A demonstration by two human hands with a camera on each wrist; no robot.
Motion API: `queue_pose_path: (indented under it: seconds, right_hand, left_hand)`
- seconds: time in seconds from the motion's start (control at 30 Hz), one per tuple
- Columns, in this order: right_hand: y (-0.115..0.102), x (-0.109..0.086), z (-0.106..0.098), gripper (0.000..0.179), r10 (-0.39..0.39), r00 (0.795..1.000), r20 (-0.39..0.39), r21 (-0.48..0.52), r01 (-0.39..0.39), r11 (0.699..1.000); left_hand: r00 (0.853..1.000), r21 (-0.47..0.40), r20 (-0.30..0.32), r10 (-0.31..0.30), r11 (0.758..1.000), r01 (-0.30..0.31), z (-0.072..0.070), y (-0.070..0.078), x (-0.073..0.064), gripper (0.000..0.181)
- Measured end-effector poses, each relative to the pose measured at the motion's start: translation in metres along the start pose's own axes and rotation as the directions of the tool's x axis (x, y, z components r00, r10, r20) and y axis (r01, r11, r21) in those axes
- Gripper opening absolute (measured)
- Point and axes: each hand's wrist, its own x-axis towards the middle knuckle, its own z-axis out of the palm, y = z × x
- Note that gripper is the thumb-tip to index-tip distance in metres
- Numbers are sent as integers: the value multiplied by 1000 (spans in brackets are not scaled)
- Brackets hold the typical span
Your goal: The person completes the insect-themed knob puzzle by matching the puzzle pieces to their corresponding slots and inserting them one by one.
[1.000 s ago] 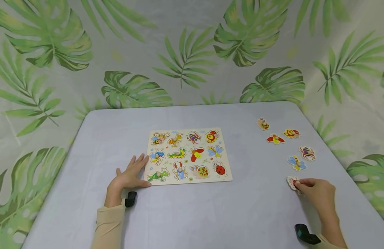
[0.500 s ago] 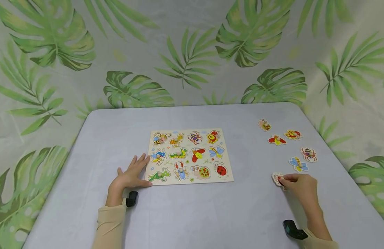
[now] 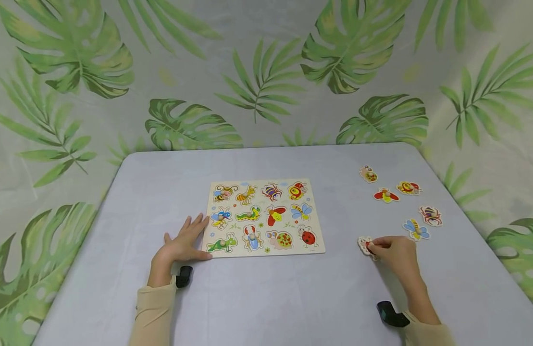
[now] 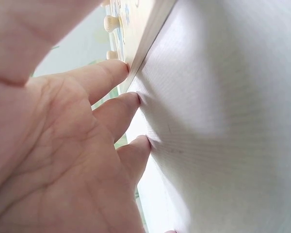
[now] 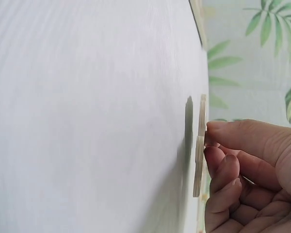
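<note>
A right hand (image 3: pixel 398 254) pinches a ladybug piece (image 3: pixel 364 245) above the counter (image 3: pixel 270 298); a left hand (image 3: pixel 181 245), fingers spread, touches the insect puzzle board (image 3: pixel 320 247) at its 9 o'clock edge.

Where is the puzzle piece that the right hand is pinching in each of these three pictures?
Head view: right of centre, below the middle, the pinched piece sits at the fingertips of the right hand.
Left wrist view: not in it.
Right wrist view: right of centre, the pinched piece shows edge-on.
Shared landmark: the white tabletop, in all three.
</note>
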Motion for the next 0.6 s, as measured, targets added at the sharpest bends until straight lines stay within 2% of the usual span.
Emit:
queue_pose_path:
  seconds: [0.6]
  right_hand:
    - [-42, 8, 29, 19, -100, 995, 20, -13, 100, 995]
  left_hand:
    - [1000, -4, 1, -5, 1000, 5, 1, -4, 3, 102]
